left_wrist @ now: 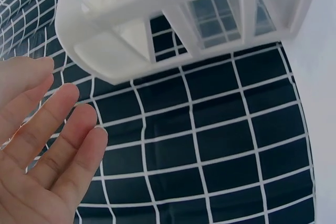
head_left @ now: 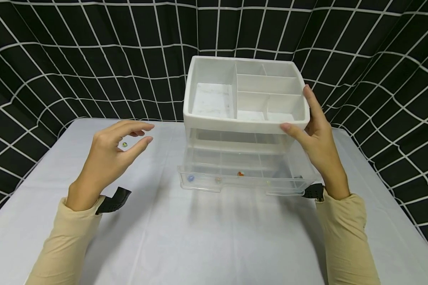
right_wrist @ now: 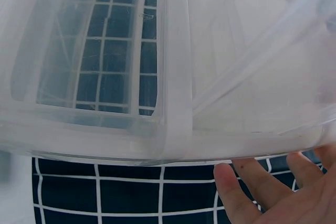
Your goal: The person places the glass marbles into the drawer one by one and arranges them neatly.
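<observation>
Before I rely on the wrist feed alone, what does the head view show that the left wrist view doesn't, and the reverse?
Only the head view: the right hand gripping the right side of the organizer, the small balls in its clear drawer, and the loose ball on the table.

Only the left wrist view: the palm side of the left hand and the frame openings with the grid seen through them.

Both: the left hand, the organizer and the black-and-white grid backdrop.
</observation>
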Available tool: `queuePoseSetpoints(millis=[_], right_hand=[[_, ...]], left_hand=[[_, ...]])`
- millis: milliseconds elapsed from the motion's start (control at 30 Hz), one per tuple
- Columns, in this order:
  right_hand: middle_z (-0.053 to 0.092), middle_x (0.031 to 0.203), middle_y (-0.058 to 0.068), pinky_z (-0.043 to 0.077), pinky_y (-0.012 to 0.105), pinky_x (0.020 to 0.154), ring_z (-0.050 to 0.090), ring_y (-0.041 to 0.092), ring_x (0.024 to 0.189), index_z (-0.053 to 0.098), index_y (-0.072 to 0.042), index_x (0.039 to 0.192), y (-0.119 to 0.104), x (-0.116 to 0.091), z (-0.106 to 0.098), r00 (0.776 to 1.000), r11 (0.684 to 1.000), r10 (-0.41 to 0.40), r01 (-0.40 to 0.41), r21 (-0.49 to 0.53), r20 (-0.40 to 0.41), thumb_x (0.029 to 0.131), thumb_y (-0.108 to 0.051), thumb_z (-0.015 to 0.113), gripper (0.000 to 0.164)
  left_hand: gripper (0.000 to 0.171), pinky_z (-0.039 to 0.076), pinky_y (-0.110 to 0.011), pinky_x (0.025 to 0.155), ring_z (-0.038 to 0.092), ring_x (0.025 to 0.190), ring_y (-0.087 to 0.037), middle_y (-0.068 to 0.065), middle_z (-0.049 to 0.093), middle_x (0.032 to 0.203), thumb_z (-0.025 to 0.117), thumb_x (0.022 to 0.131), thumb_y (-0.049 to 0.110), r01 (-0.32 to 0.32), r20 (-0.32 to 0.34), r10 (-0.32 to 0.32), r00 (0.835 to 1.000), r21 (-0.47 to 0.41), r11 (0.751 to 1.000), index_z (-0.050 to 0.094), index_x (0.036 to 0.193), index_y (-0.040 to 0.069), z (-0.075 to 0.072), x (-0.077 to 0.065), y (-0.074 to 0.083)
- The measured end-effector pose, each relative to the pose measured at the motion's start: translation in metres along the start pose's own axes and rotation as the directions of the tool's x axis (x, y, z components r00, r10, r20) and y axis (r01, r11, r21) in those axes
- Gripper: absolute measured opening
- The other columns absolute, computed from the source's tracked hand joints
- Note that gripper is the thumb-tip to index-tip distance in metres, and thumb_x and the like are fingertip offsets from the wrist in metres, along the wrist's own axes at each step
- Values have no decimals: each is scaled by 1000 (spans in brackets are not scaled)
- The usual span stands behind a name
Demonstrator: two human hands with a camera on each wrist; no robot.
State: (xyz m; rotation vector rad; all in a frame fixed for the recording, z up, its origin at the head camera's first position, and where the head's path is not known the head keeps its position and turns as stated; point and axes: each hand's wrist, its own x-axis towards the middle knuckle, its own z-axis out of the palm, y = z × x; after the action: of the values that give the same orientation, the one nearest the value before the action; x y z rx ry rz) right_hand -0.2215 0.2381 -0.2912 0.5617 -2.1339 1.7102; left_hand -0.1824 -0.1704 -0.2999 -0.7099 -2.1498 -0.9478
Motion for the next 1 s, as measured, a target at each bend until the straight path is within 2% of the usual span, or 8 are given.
queuePoseSetpoints(millis=[200,433,733,1000], right_hand=[[27,163,6,50,10,88,49,20,121,25,-27,157,-1,0,0,1000,1000,0,0,-31,0,89,1,70,86],[27,162,7,50,10,88,49,19,120,26,-26,157,-1,0,0,1000,1000,-2,2,-12,-1,89,2,70,86],[27,162,6,49,10,88,50,19,120,25,-26,157,-1,0,0,1000,1000,2,-2,-26,0,89,1,70,86],[27,162,6,49,10,88,50,19,120,26,-27,157,-1,0,-1,1000,1000,11,-11,-28,-2,89,0,70,86]], left_hand=[[25,39,-9,65,59,87,3,1,72,94,73,83,-5,68,-7,-68,998,11,998,76,106,5,-6,0,-11],[24,41,-7,70,58,86,5,-9,73,95,72,84,-5,111,11,-111,994,46,993,75,106,4,-7,0,-20],[23,40,-6,66,54,86,10,-10,73,96,70,86,-3,170,12,-172,985,105,980,75,107,5,-8,-3,-36],[22,42,-3,65,54,84,15,-9,73,98,70,88,1,238,12,-241,970,123,963,75,108,5,-11,-6,-52]])
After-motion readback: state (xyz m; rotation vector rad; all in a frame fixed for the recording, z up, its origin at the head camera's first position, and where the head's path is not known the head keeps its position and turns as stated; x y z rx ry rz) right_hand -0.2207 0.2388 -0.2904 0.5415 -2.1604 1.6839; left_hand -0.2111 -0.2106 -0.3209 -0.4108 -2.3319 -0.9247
